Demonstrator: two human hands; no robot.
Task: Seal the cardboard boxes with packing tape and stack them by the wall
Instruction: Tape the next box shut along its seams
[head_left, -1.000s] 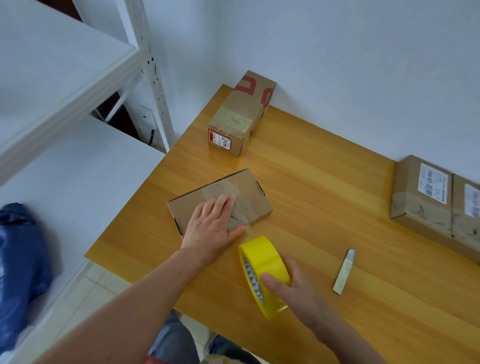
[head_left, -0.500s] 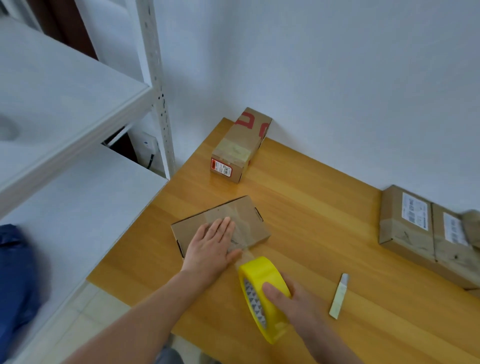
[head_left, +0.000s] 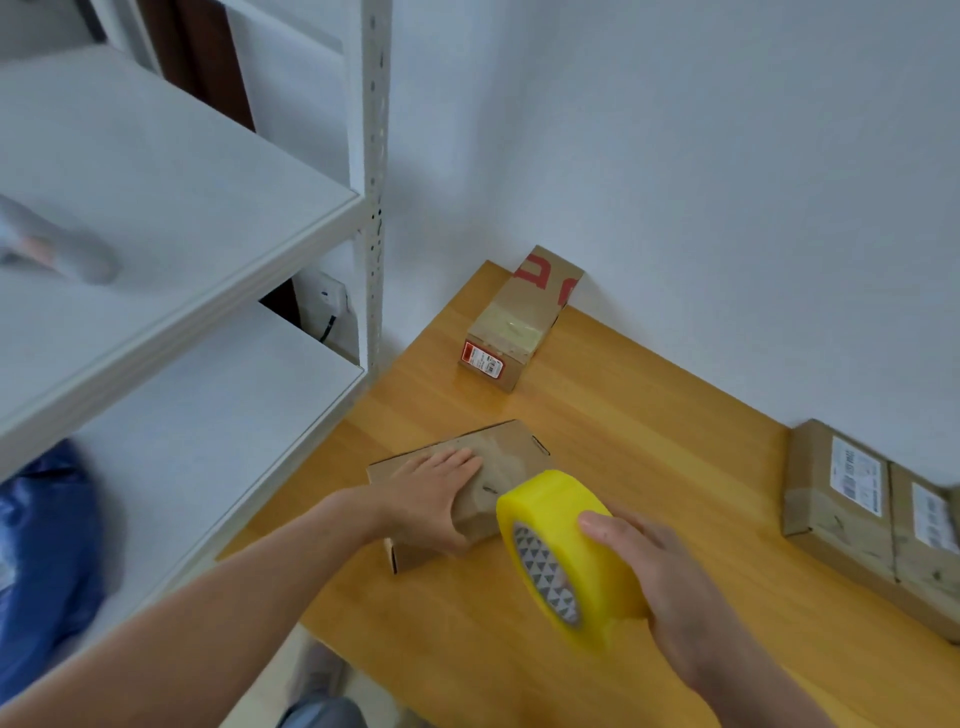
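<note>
Sealing in progress: the flat box (head_left: 511, 457) lies near the left front corner of the worktop (head_left: 649, 415), well apart from the wall (head_left: 675, 182), with my left hand (head_left: 431, 499) spread across its top. The fingers (head_left: 457, 461) there are straight, pressing down rather than gripping, while the thumb drops over the near edge. A glossy band of tape already crosses the lid. My right hand (head_left: 670, 571) is closed around the yellow roll (head_left: 566, 551), held on edge just beside the box's near right corner. Whether a strip runs from roll to box is too faint to tell.

By my reading, the step in hand is laying tape over this box's seam, and stacking has not begun for it. The next move calls for steady pressure from the left hand while the right draws the roll away and down over the edge, then a clean break in the tape. Only then can the box go to the wall.

The count: one roll, and four boxes in view. Besides the one under my palm, a red-marked box (head_left: 519, 322) sits at the far corner with one end against the wall. Two labelled boxes (head_left: 841, 499) lie side by side at the right, the farther one cut off by the frame edge. None is stacked on another. White shelves (head_left: 171, 208) stand to the left, with a blue bag (head_left: 41, 545) below.
</note>
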